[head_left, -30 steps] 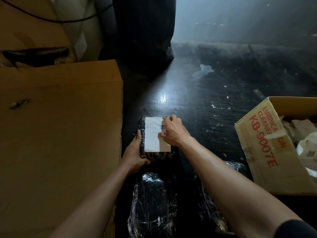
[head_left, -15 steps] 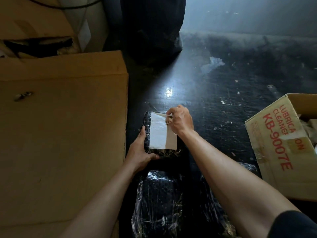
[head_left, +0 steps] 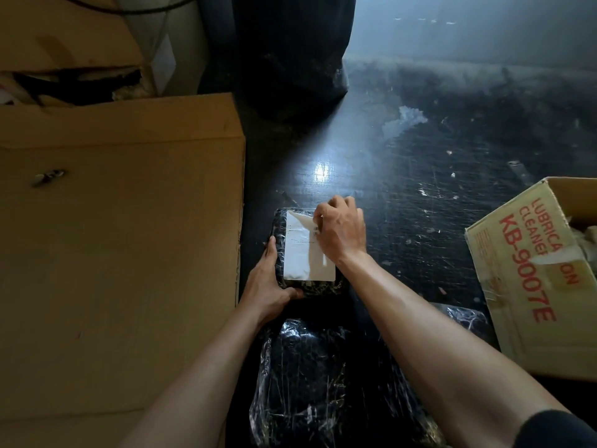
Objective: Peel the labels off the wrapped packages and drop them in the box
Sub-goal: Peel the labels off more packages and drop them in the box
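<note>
A small black wrapped package (head_left: 279, 227) lies on the dark floor in the middle of the head view. A white label (head_left: 302, 257) covers most of its top. My left hand (head_left: 269, 282) grips the package's near left corner and holds it down. My right hand (head_left: 339, 231) pinches the label's far right corner, which is lifted and folded a little. The open cardboard box (head_left: 523, 286) with red print stands at the right edge and holds crumpled pale scraps (head_left: 586, 240).
A larger black wrapped package (head_left: 323, 383) lies close to me between my forearms. Another wrapped piece (head_left: 465, 318) shows beside the box. A big flat carton (head_left: 122, 253) fills the left side. A black bag (head_left: 290, 53) stands at the back.
My right hand has moved from the label's top edge to its far right corner and begun lifting it. The left hand has kept its hold on the package.
</note>
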Available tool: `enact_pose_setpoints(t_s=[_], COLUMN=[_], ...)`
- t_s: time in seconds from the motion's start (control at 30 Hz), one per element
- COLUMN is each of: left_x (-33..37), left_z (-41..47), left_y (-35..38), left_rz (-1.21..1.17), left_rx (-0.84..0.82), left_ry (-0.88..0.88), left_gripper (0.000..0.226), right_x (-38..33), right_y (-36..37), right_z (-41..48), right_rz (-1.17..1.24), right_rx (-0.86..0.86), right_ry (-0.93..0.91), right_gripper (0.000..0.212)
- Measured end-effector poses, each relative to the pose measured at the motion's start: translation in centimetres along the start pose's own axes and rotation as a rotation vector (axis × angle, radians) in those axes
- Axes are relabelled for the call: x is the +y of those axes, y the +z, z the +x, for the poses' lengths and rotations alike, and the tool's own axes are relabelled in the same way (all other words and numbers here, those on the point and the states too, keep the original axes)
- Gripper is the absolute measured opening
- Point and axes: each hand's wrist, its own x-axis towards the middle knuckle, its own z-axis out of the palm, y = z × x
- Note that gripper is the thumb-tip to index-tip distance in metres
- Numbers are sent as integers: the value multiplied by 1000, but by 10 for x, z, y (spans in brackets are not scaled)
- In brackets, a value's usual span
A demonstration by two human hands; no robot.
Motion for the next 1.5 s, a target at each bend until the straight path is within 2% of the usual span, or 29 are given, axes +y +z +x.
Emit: enact_pose_setpoints(t_s=[0.1, 0.2, 0.27, 0.37, 0.47, 0.53, 1.0, 1.5], left_x=[-2, -4, -5, -6, -6, -7, -5, -2], left_z=[1, 2, 2, 2, 2, 3, 3, 2], left_y=[1, 3, 4, 5, 5, 6, 9, 8], left_rz=[11, 14, 2, 2, 1, 4, 0, 24], left_rx=[3, 1, 0, 6, 7, 11, 32, 43], left_ry=[1, 3, -2, -6, -6, -7, -27, -25], left_gripper=[132, 133, 134, 133, 133, 133, 129, 125], right_x=[-2, -2, 1, 3, 0, -1, -1, -4], right_y=[0, -2, -1, 2, 1, 0, 5, -9], right_z=[-1, 7, 12, 18, 24, 25, -9, -37], right_rz=[-35, -3, 11, 39, 67, 62, 153, 279], right_rx=[25, -56, -100, -123, -149, -159, 45, 116], right_ry=[-42, -45, -29, -16, 21, 23, 15, 58], right_gripper=[10, 12, 3, 9, 27, 16, 6, 4])
